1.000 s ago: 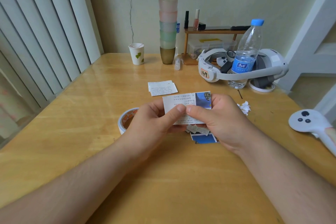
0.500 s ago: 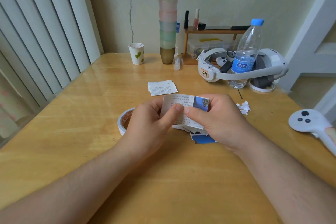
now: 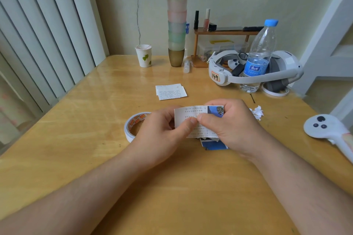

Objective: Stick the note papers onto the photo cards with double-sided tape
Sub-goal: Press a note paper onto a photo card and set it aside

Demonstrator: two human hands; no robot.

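Left hand (image 3: 162,129) and right hand (image 3: 229,126) both pinching note (image 3: 193,118) on card (image 3: 214,110), thumbs meeting, above table (image 3: 95,120) middle. Tape (image 3: 133,124) beside left hand; spare notes (image 3: 171,91) toward far edge; more cards (image 3: 214,144) under right hand

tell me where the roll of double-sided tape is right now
In the head view, the white roll of double-sided tape lies flat on the wooden table, left of centre, partly hidden behind the left hand and nearer the camera than the loose note papers.
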